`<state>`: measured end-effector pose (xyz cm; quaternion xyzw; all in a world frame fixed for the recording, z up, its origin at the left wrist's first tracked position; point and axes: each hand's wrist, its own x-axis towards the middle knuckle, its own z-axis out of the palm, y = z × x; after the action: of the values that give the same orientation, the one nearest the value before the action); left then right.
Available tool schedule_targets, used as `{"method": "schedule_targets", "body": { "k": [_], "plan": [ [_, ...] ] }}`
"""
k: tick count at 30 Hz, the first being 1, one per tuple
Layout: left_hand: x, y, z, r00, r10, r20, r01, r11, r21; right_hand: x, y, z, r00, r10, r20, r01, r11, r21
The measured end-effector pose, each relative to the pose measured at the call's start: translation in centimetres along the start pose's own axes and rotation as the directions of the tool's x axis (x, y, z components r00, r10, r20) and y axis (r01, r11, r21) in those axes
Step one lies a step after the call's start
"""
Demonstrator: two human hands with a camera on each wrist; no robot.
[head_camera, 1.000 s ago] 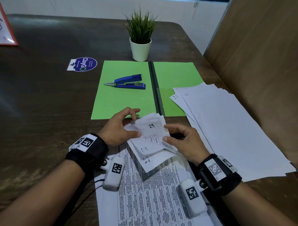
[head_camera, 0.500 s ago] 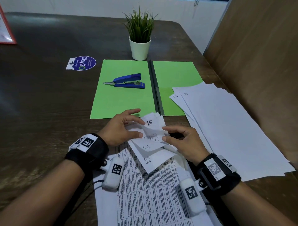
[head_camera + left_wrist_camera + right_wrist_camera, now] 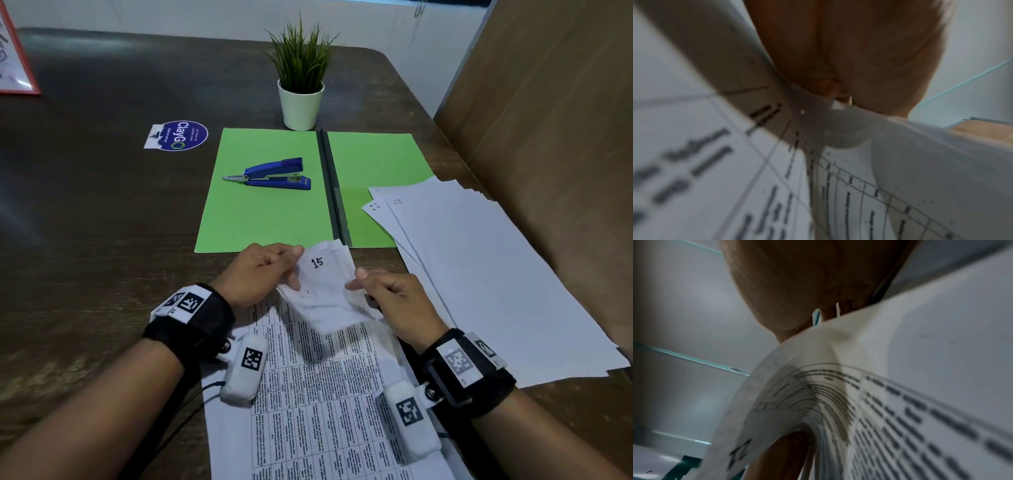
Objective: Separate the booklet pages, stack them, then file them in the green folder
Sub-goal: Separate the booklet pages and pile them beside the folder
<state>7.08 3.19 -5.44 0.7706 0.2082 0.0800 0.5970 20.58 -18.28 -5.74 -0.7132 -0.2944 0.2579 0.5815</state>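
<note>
Just below the middle of the head view, the left hand (image 3: 260, 274) and right hand (image 3: 394, 298) both pinch the booklet (image 3: 325, 291) by its bent-up corner, thin floppy paper that looks likely to tear, so best gripped near the bound corner.

We see thin matt paper in the booklet pages (image 3: 325, 291), dark grained wood with a dull sheen on the desk (image 3: 102, 222), matt card in the green folder (image 3: 267, 219), glossy plastic on the stapler (image 3: 274, 173).
</note>
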Motion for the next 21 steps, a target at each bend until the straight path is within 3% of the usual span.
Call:
{"method": "schedule_targets", "body": {
  "k": [9,21],
  "plan": [
    [0.06,-0.36,-0.15,0.997,0.080,-0.021,-0.080,0.996,0.026,0.12,0.55,0.01,1.000,-0.002,-0.009,0.002,1.000,-0.017],
    [0.02,-0.23,-0.22,0.997,0.070,-0.018,-0.069,0.996,0.049,0.03,0.46,-0.02,1.000,-0.006,-0.001,0.006,0.999,-0.044]
  ]
}}
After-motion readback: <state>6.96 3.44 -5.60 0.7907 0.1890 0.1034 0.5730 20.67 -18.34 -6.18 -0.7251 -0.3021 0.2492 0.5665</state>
